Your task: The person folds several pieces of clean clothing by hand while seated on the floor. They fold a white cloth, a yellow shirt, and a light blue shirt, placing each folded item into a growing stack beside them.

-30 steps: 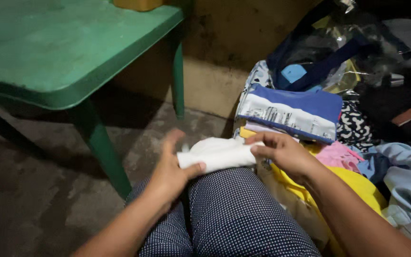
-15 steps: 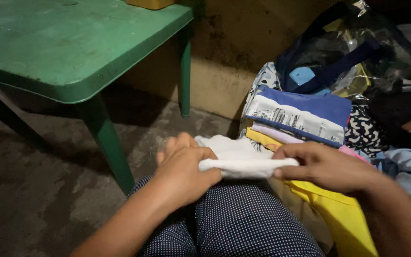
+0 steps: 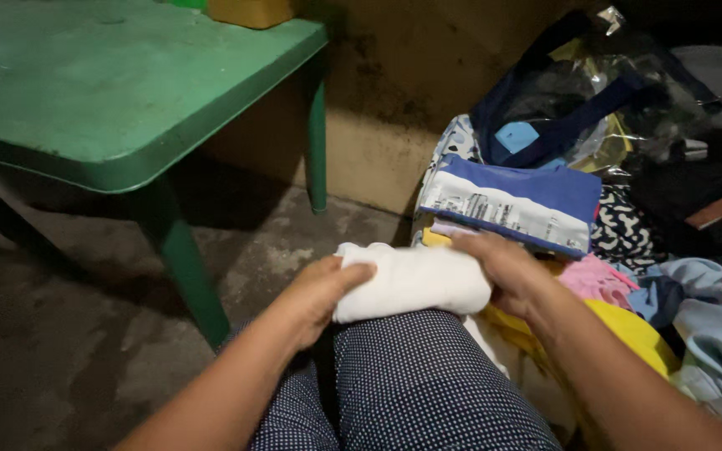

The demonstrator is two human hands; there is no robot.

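Your left hand (image 3: 319, 292) closes around the near end of a folded white cloth (image 3: 411, 280), thumb on top and fingers curled under, while your right hand (image 3: 503, 271) lies flatter over the far end, fingers pressing it down; both have hold of the same bundle. The cloth rests across your knee, on the dotted dark trousers (image 3: 411, 384), and it looks folded into a compact, thick rectangle, so the folding of this piece seems nearly finished. Just beyond your right hand stands a stack of folded clothes (image 3: 511, 205), topped by a blue and white printed shirt, with lilac and yellow layers beneath. To your right lies a loose heap of unfolded garments (image 3: 695, 317) in pink, yellow and pale blue, so a good share appears left to fold. A clear plastic bag with dark blue handles (image 3: 578, 100) sits behind the stack, and the green plastic table (image 3: 110, 100) stands at your left.
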